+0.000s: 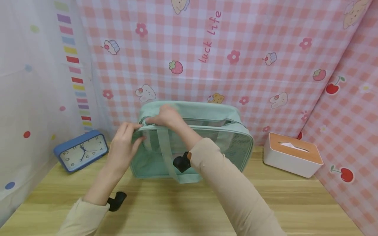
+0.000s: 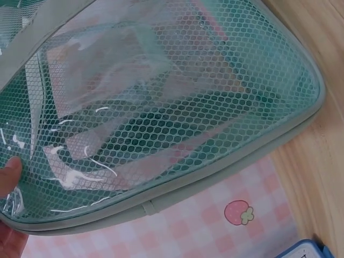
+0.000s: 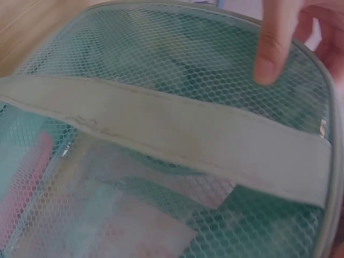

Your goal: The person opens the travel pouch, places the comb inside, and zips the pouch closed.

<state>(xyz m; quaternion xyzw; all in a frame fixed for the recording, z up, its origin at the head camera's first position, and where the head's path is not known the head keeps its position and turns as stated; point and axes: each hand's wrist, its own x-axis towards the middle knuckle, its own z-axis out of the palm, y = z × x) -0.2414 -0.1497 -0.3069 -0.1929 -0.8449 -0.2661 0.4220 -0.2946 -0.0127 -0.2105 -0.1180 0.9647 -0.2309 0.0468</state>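
Note:
A mint-green mesh bag with a pale strap handle stands upright on the table. My left hand pinches its upper left corner. That thumb lies on the mesh front, with fingers behind the rim. The right hand reaches across to the same corner, fingertips pinching at the left end of the top zipper; the zipper pull itself is hardly visible. Along the top, the zipper shows a dark gap toward the right. Through the mesh pale and pink shapes appear, too blurred to name.
A blue alarm clock stands left of the bag, close to my left forearm. To the right is a white tissue box with an orange-brown lid. Pink checked cloth hangs behind the bag. The wooden table runs in front.

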